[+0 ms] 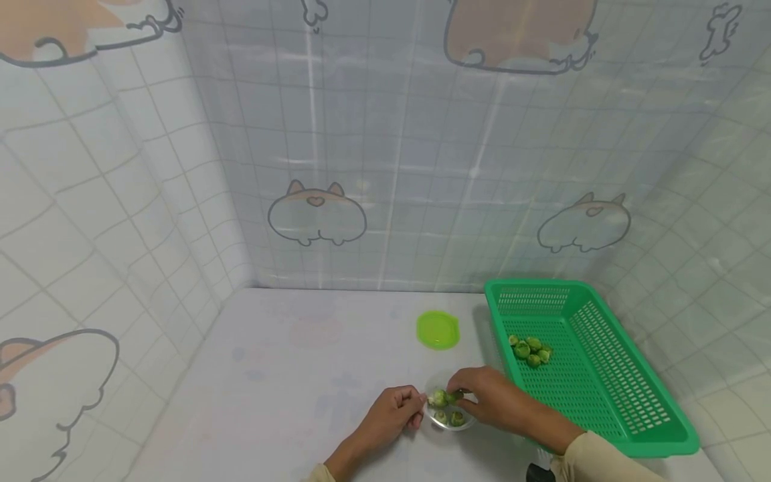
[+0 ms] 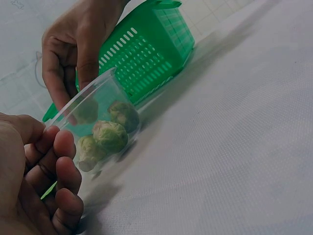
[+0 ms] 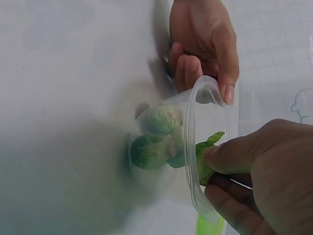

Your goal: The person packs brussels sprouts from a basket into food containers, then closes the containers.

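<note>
A clear plastic tub (image 2: 128, 98) stands on the table with several Brussels sprouts (image 2: 110, 136) inside. My left hand (image 1: 394, 414) pinches the tub's rim between thumb and fingers, as the left wrist view shows. At the opposite side, my right hand (image 1: 495, 399) reaches in at the tub's mouth. Between its thumb and fingers it holds a Brussels sprout (image 3: 203, 159) with a loose leaf sticking out. The fingertips of that hand are partly hidden behind the sprout and the rim.
A green plastic basket (image 1: 626, 335) stands at the right, with several Brussels sprouts (image 1: 533, 343) at its left side. A lime-green round lid (image 1: 438, 330) lies behind the tub. Patterned sheeting (image 1: 385, 147) rises at the table's back. A dark object (image 1: 539, 472) sits near the right sleeve.
</note>
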Demonstrator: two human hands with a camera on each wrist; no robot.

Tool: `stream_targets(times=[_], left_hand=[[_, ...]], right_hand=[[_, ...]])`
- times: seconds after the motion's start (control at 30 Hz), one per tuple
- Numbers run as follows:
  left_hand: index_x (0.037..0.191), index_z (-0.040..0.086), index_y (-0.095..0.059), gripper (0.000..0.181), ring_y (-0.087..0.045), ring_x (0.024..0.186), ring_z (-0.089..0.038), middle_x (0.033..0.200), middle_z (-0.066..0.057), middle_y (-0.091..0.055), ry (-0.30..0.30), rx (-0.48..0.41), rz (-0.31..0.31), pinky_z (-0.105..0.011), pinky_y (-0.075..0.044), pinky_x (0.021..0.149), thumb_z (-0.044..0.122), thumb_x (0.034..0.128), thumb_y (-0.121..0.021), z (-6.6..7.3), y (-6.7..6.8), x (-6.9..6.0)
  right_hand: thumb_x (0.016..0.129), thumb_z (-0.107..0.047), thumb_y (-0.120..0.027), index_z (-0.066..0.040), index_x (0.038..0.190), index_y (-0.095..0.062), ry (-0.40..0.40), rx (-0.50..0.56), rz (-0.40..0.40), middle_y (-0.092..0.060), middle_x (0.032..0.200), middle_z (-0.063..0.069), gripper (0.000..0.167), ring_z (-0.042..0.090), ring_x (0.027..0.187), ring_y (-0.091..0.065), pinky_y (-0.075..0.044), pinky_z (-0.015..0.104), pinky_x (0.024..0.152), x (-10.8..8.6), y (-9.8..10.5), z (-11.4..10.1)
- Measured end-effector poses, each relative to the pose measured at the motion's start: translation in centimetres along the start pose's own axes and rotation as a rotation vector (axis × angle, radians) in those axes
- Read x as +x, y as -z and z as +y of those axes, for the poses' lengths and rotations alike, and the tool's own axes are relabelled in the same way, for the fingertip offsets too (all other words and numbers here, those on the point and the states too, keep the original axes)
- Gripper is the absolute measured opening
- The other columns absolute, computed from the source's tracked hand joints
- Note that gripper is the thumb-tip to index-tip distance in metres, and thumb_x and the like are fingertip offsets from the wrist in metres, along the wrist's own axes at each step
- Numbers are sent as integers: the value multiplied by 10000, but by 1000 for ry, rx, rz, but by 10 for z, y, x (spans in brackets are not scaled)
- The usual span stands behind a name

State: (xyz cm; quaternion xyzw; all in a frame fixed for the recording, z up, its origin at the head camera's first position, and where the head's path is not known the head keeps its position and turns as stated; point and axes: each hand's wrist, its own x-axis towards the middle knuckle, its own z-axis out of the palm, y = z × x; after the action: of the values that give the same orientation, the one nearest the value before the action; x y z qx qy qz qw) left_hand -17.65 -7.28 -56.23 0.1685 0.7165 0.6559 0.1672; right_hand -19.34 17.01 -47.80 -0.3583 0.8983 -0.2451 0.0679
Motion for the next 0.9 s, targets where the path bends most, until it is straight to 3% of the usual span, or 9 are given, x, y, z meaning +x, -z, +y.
stream_targets(times=[0.43, 0.9], left_hand=[[801, 7, -619, 365, -487, 585, -47, 659, 33, -603, -2, -9, -13, -163, -384, 565, 273, 1046, -570, 1, 1, -1], [791, 2, -612, 365, -484, 585, -61, 660, 25, -603, -3, -20, -5, -168, -381, 552, 259, 1047, -568, -1, 1, 0]], right_hand=[[842, -43, -802, -147, 1034, -752, -18, -97, -33, -719, 1035, -93, 224, 49, 986, -658, -550, 314, 853, 5, -3, -3], [855, -42, -790, -164, 1028, -758, 2, -95, -22, -718, 1042, -87, 214, 56, 993, -657, -546, 331, 847, 5, -6, -3]])
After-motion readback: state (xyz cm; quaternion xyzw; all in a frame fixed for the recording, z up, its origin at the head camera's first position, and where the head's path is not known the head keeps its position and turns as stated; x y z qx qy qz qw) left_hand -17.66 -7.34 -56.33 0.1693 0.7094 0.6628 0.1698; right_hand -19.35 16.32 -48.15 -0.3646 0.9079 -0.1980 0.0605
